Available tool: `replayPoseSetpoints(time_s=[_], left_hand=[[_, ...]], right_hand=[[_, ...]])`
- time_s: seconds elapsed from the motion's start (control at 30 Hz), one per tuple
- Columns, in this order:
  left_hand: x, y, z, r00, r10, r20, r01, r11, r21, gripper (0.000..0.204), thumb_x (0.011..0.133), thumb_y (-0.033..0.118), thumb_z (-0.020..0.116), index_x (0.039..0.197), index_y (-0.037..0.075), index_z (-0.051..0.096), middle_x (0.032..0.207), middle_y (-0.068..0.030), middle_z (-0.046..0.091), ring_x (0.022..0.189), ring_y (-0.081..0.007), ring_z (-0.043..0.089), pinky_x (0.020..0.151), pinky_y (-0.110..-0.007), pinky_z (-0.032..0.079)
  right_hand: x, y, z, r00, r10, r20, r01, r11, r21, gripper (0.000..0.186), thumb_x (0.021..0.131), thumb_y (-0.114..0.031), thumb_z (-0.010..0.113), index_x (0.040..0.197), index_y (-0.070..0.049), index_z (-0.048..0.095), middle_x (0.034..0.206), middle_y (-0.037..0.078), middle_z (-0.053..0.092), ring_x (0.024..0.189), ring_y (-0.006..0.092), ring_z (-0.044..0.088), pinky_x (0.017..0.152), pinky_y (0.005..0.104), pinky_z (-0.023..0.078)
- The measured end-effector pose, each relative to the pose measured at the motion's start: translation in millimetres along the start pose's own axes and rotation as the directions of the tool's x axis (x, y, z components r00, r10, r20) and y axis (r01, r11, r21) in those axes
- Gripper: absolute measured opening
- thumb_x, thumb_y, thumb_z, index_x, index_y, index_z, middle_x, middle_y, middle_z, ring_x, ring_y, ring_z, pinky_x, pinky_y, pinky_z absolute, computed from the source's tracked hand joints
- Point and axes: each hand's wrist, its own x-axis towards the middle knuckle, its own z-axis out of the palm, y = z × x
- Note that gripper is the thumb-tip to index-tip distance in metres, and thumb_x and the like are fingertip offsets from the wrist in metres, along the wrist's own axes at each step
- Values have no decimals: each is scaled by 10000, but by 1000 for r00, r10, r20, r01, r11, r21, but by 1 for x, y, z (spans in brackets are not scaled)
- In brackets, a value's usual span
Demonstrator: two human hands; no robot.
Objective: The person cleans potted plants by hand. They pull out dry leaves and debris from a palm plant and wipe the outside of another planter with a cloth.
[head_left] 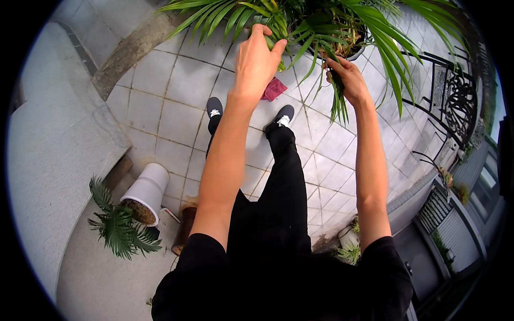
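My left hand (257,61) is closed around a green part of a large potted palm (385,32) at the top of the view; what lies inside the grip is partly hidden. My right hand (347,80), to the right and slightly lower, has its fingers closed on dark green hanging leaves (338,99); whether anything else is in that grip is unclear. The palm's dark pot (355,52) shows behind the fronds. A maroon cloth (274,89) is visible below and between my hands, near my two grey shoes (282,115).
A white planter (150,184) with a small palm stands lower left beside a brown cylinder (186,224). A pale raised ledge (64,139) runs along the left. Black ornamental metalwork (455,107) is at right, with a grey gate (450,235) lower right. White tiles (171,117) surround my feet.
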Motion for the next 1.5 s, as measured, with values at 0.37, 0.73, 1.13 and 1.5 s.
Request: replayPoseSetpoints(time_s=[0.37, 0.73, 1.13, 1.5], left_hand=[[-9, -56, 3, 996, 10, 88, 62, 624, -779, 204, 879, 74, 564, 1071, 8, 539, 895, -36, 651, 775, -52, 562, 657, -188, 418], [-4, -50, -8, 949, -40, 312, 315, 107, -943, 160, 878, 23, 538, 1031, -13, 508, 996, -133, 617, 823, -132, 609, 730, -231, 512], [-44, -38, 66, 964, -151, 221, 259, 326, -909, 213, 884, 35, 529, 1065, -16, 430, 912, -139, 621, 753, -167, 621, 632, -244, 491], [-28, 43, -27, 965, 170, 202, -174, 985, 1, 329, 826, 246, 601, 979, -45, 621, 793, -176, 661, 735, -252, 656, 673, -321, 500]], right_hand=[[-31, -25, 54, 699, -715, -24, 353, 374, -858, 513, 828, -262, 625, 1233, 15, 474, 1262, 218, 451, 1156, 356, 447, 952, 394, 375], [32, -35, 117, 889, -434, -147, 427, 901, -75, 228, 887, -138, 418, 958, 25, 562, 864, 161, 621, 764, 224, 619, 694, 322, 495], [16, -10, 93, 975, -154, 159, 53, 859, 510, 341, 926, -240, 478, 1090, 56, 527, 1015, 156, 597, 946, 217, 597, 827, 307, 500], [16, 19, 66, 988, -38, 153, -48, 851, 523, 229, 914, -179, 524, 1026, 16, 567, 831, 39, 589, 782, 130, 588, 719, 251, 501]])
